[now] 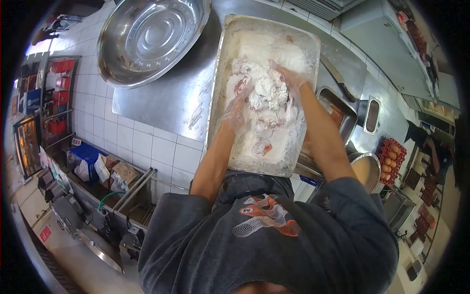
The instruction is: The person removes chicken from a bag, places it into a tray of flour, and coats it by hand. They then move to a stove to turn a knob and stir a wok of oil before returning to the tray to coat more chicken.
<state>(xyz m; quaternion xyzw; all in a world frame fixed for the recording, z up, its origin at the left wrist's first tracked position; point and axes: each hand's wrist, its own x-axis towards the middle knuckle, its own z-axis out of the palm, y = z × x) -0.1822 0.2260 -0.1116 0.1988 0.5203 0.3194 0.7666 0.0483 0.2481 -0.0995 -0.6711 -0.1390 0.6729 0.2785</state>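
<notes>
A large metal tray point(311, 54) of white flour point(267, 46) lies in front of my body. Floured meat pieces point(268, 92) are heaped in its middle, with pink showing through the coating in places. My left hand point(238, 109), in a clear plastic glove, is closed around the near left side of the heap. On the other side my right hand point(292, 81), also gloved, curves round the pieces, its fingers partly coated and blurred. Together they cup the heap. A separate floured piece point(262, 147) lies nearer my body in the tray.
A big steel bowl point(188, 54) stands on the steel table point(161, 105) at the left. Right of the tray are a knife point(338, 81), metal pans point(353, 115), an egg tray point(390, 161) and a round container of yellowish contents point(364, 171). Another person point(433, 152) is at far right.
</notes>
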